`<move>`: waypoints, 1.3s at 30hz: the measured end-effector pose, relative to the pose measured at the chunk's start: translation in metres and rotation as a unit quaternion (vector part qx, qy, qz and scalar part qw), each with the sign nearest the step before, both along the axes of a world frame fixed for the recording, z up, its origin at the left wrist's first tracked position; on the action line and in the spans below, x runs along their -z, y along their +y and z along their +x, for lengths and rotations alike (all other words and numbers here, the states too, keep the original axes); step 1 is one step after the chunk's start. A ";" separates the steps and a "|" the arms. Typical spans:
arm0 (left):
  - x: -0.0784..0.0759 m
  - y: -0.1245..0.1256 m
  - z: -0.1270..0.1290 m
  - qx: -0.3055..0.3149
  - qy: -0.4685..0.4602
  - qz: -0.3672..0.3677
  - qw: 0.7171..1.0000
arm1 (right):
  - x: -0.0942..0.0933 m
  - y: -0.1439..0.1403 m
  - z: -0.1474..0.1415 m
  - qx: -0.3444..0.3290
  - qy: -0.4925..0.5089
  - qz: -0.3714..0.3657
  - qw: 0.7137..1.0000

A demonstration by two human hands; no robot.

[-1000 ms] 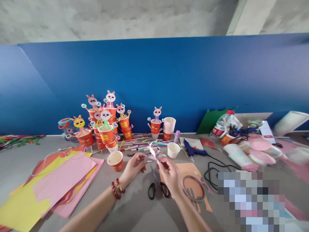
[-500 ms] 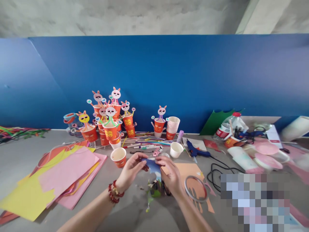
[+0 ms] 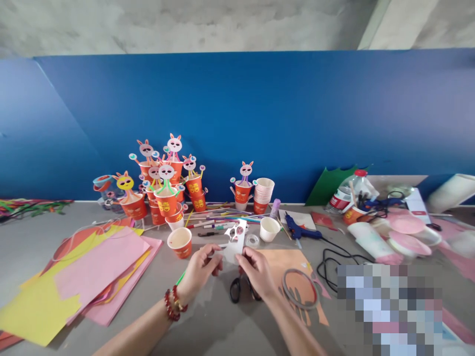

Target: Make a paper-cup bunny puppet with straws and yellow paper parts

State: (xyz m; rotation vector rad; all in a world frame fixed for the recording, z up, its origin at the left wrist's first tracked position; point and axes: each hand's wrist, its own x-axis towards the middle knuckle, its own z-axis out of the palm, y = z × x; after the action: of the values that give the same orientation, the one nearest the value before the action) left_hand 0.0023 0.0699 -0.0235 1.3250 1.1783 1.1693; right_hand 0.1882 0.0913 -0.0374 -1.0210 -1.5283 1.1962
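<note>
Where grey worktop (image 3: 208,321) meets blue wall panel (image 3: 260,118): left hand (image 3: 198,269), right hand (image 3: 258,269) pinching white paper rabbit-face cutout (image 3: 234,241) above black-handled scissors (image 3: 243,289). Gold characters on orange paper cups (image 3: 165,202), unreadable.

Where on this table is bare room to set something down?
Bare grey table lies between the pink paper sheets and the scissors, under the left hand. The back edge by the bunny cups and the right side are crowded.
</note>
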 end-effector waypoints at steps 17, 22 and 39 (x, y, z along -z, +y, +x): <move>0.019 0.069 0.014 -0.002 -0.083 -0.138 0.987 | 0.009 0.007 0.000 0.052 0.015 0.035 0.998; 0.015 0.054 0.007 0.041 0.008 -0.104 0.994 | 0.001 0.006 0.004 0.076 0.036 0.056 0.995; 0.012 -0.028 0.041 0.178 0.521 0.152 0.821 | -0.042 -0.020 0.074 0.138 -0.105 0.123 0.977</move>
State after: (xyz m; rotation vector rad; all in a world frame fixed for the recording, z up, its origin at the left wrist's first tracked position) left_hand 0.0433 0.0423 -0.0357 2.4655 1.3823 0.2810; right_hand 0.2618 0.0715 0.0047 -1.1737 -1.5884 0.7059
